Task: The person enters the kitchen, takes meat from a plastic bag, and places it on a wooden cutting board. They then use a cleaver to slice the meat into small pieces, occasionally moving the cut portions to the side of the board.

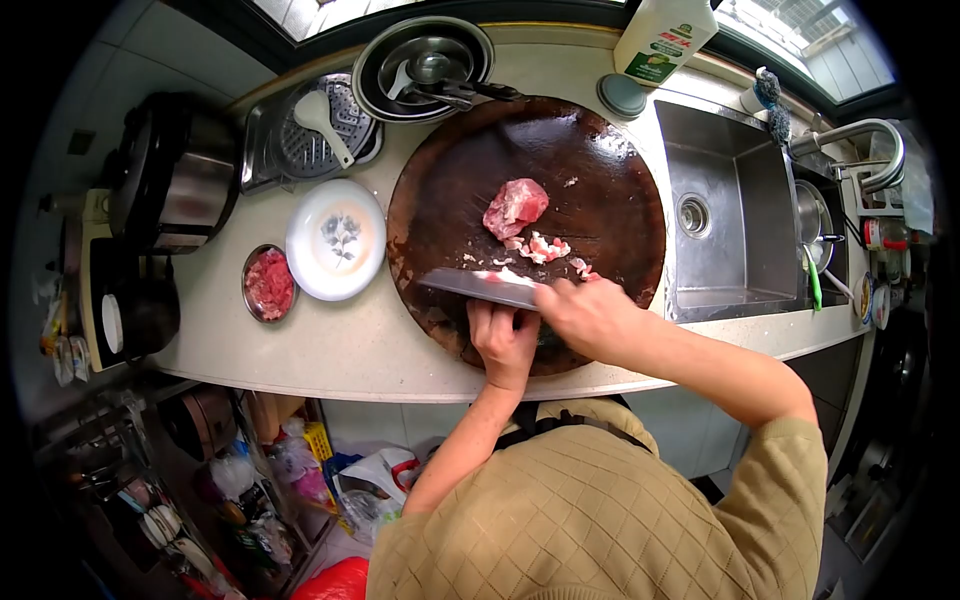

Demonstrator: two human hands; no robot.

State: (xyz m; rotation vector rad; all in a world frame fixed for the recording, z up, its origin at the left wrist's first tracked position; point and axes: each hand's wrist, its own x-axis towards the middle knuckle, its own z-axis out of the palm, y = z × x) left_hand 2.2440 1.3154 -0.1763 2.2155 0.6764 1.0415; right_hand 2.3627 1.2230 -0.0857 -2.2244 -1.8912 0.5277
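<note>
My right hand [592,318] is wrapped around the handle end of a cleaver [480,288], whose wide grey blade points left over the near part of a round wooden chopping board [440,160]. Just below the blade is my left hand [503,342], fingers bent together and their tips hidden behind the metal, so what they grip cannot be made out. Pale bits of meat show along the blade's far edge. Beyond it lie small chopped pieces of fatty meat [543,248] and a larger chunk of raw meat [516,207].
Left of the board are a white flowered plate [337,240] and a small metal bowl of meat [268,284]. Nested bowls [372,80] with a ladle stand behind. A steel sink [740,200] is at right, near a white bottle [660,45]. A cooker [185,180] stands far left.
</note>
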